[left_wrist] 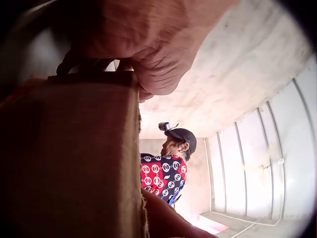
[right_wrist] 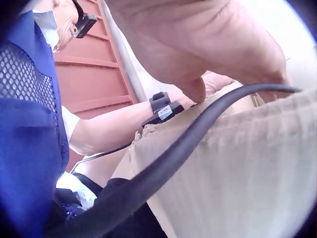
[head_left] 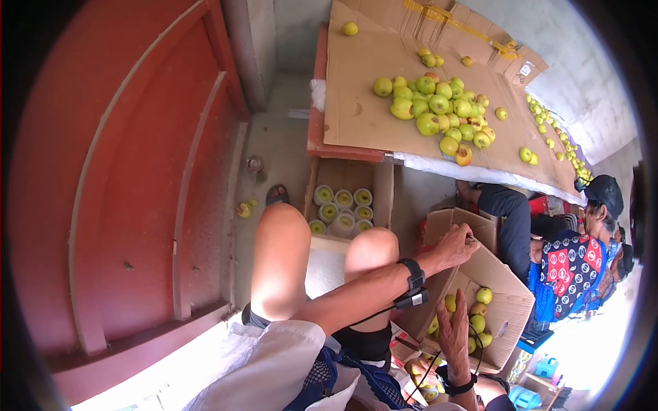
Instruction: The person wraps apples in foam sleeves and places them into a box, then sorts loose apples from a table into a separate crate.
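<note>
In the head view a cardboard box (head_left: 504,301) stands tilted at the person's right, with several green-yellow apples (head_left: 478,322) inside. The left hand (head_left: 452,248) grips its upper edge; in the left wrist view the fingers bend over the top of the cardboard wall (left_wrist: 74,158). The right hand (head_left: 454,332) reaches over the near side of the box beside the apples, its fingers extended. Seen from the right wrist, that hand (right_wrist: 208,44) is over the box rim, the thumb at the edge and the fingertips partly hidden behind the cardboard.
A cardboard-covered table (head_left: 370,130) carries a heap of apples (head_left: 439,103). Below it, a carton (head_left: 384,198) holds apples in white foam nets (head_left: 343,198). A person in a cap (head_left: 572,267) sits at the right. A red door (head_left: 137,171) stands left, with a dark cable (right_wrist: 198,129) near the right wrist.
</note>
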Tool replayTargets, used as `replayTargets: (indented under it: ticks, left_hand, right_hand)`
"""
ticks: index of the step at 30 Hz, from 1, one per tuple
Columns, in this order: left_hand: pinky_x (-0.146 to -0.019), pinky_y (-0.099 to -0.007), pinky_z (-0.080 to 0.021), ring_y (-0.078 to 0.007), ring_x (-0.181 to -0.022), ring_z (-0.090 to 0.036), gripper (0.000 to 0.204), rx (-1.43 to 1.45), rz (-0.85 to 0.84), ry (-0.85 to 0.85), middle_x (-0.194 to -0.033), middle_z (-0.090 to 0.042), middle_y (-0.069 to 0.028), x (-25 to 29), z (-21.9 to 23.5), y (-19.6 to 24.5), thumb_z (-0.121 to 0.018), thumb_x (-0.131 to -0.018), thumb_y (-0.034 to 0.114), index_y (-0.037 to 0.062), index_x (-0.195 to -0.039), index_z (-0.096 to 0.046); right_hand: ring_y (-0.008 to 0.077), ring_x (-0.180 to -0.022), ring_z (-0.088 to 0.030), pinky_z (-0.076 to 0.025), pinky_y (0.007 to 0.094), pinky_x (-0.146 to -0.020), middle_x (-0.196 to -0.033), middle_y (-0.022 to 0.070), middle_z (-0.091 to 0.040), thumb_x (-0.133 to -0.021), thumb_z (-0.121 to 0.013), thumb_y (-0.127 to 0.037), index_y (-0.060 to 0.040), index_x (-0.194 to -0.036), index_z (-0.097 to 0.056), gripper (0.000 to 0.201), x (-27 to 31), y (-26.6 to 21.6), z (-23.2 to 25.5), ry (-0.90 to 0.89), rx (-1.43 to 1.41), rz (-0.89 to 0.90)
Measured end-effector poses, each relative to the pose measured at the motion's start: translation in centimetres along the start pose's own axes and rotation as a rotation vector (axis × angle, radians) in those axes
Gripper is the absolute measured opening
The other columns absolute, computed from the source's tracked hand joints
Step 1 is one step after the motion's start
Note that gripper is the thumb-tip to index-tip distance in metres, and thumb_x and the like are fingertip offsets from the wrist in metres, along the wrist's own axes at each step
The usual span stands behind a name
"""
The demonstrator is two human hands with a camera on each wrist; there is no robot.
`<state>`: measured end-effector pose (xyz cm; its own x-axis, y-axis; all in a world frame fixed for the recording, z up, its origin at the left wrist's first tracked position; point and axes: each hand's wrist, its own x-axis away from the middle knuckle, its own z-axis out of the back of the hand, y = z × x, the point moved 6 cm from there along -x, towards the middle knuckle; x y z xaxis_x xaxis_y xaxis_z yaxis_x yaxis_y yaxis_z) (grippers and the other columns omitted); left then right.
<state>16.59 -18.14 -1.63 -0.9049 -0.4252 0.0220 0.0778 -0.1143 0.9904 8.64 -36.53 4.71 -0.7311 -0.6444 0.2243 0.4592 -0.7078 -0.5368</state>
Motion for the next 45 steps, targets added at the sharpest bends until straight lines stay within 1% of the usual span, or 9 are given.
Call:
replayTargets:
  ticks: [4,13,19,28,31,34,37,40,45]
  left_hand:
    - [-0.103,-0.0474,-0.046,-0.0423,-0.118,-0.058,0.05,0.004,0.003,-0.011,-0.123,-0.057,-0.0275,0.0,0.1,0.2,-0.061,-0.097,0.042,-0.0003,-0.125,-0.055]
    - [-0.102,-0.0481,-0.046,-0.0432,-0.118,-0.058,0.049,-0.018,0.001,0.005,-0.124,-0.057,-0.0264,-0.3,0.1,0.2,-0.059,-0.098,0.041,0.0003,-0.125,-0.055]
    - [-0.102,-0.0488,-0.046,-0.0433,-0.118,-0.058,0.047,-0.012,0.004,-0.007,-0.124,-0.057,-0.0265,-0.5,-0.2,-0.3,-0.06,-0.099,0.04,0.001,-0.125,-0.055]
    - [-0.1,-0.0492,-0.046,-0.0433,-0.114,-0.058,0.046,-0.002,0.009,0.02,-0.12,-0.057,-0.0266,-0.7,-0.2,-0.3,-0.06,-0.098,0.039,0.0011,-0.124,-0.054]
    - [-0.098,-0.0494,-0.046,-0.0429,-0.111,-0.058,0.045,0.004,-0.113,0.035,-0.117,-0.057,-0.0267,-0.6,-0.2,0.2,-0.061,-0.098,0.038,0.0006,-0.122,-0.054]
    - [-0.097,-0.049,-0.046,-0.0426,-0.111,-0.057,0.043,0.015,-0.044,0.015,-0.116,-0.057,-0.0268,-0.9,-0.4,-0.4,-0.06,-0.098,0.036,-0.0005,-0.121,-0.054]
    - [-0.098,-0.0495,-0.046,-0.0429,-0.114,-0.056,0.044,-0.016,-0.047,0.021,-0.117,-0.057,-0.0272,-1.2,-0.9,-0.7,-0.059,-0.098,0.036,-0.0012,-0.121,-0.053]
    - [-0.1,-0.0505,-0.046,-0.0435,-0.116,-0.055,0.046,-0.021,-0.01,0.006,-0.118,-0.056,-0.0272,-1.1,-1.0,-0.6,-0.059,-0.097,0.038,-0.0011,-0.121,-0.054]
    - [-0.1,-0.0522,-0.046,-0.0445,-0.115,-0.056,0.048,0.026,0.009,0.049,-0.119,-0.057,-0.0272,-1.4,-1.0,-1.1,-0.06,-0.096,0.04,-0.0008,-0.121,-0.054]
  right_hand:
    - [0.0436,-0.145,-0.042,-0.034,0.0453,-0.119,-0.155,0.0331,-0.041,-0.105,-0.055,-0.04,0.0066,-0.156,-0.033,0.072,0.1,-0.4,0.1,0.001,-0.045,-0.052]
    - [0.0422,-0.136,-0.05,-0.038,0.046,-0.114,-0.145,0.0286,-0.052,-0.105,-0.054,-0.036,0.0048,-0.147,-0.045,0.059,-0.4,0.6,-0.5,0.03,-0.037,0.001]
    - [0.0413,-0.133,-0.052,-0.039,0.0452,-0.112,-0.141,0.0271,-0.055,-0.106,-0.051,-0.035,0.0038,-0.143,-0.049,0.054,-0.3,-0.1,-0.5,0.031,-0.057,0.015]
    - [0.0415,-0.129,-0.053,-0.039,0.0457,-0.11,-0.138,0.0272,-0.056,-0.106,-0.049,-0.033,0.0046,-0.141,-0.05,0.051,-0.6,-0.2,-0.5,0.015,-0.053,0.006]
    - [0.0409,-0.131,-0.052,-0.038,0.0447,-0.112,-0.14,0.0272,-0.055,-0.107,-0.049,-0.033,0.0057,-0.143,-0.049,0.053,-0.7,0.0,-0.5,-0.003,-0.067,0.022]
    - [0.0408,-0.128,-0.053,-0.043,0.0443,-0.106,-0.141,0.0266,-0.052,-0.108,-0.05,-0.034,0.0031,-0.144,-0.048,0.052,-0.6,-0.3,-0.5,-0.025,-0.1,-0.046]
    - [0.0392,-0.127,-0.054,-0.044,0.0428,-0.104,-0.143,0.0261,-0.052,-0.108,-0.05,-0.034,0.0024,-0.144,-0.048,0.052,-0.6,0.1,-0.8,-0.037,-0.144,-0.059]
    - [0.0393,-0.128,-0.053,-0.043,0.044,-0.104,-0.143,0.0262,-0.053,-0.108,-0.05,-0.034,0.0017,-0.145,-0.048,0.052,-0.6,0.7,-1.1,-0.022,-0.169,-0.037]
    - [0.0392,-0.129,-0.053,-0.041,0.0448,-0.107,-0.141,0.0263,-0.054,-0.108,-0.049,-0.033,0.0023,-0.145,-0.048,0.051,-1.0,0.5,-0.8,-0.036,-0.138,-0.017]
